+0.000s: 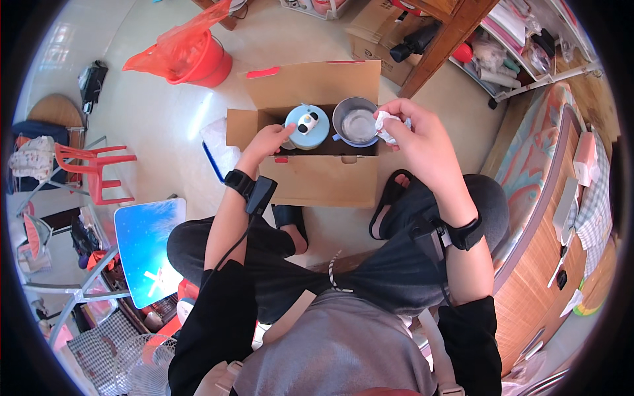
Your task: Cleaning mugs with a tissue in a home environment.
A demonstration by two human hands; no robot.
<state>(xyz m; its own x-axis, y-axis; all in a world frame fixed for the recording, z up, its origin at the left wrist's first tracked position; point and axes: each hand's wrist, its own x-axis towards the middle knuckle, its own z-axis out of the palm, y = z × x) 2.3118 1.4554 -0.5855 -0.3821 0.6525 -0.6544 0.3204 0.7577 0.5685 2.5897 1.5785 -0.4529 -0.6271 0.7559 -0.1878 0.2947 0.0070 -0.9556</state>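
A cardboard box (327, 181) stands open on the floor in front of me, flaps spread. On its left side sits a light-blue lidded cup (317, 136) with a small black-and-white animal figure on the lid. My left hand (266, 141) is closed at the cup's left edge, thumb and index finger against it; the other fingers curl under and are partly hidden. Beside that cup is an uncovered steel pot (356, 122) with a bluish outside. Just right of the pot's rim, my right hand (416, 131) pinches a crumpled white tissue (385, 127).
A red bucket (212, 63) with a red plastic bag stands at the back left. Left are a red plastic chair (99, 168) and a blue board (150, 247). A wooden table leg (429, 63) and a shelf rack (522, 86) are at the back right. A bed frame (535, 270) borders the right.
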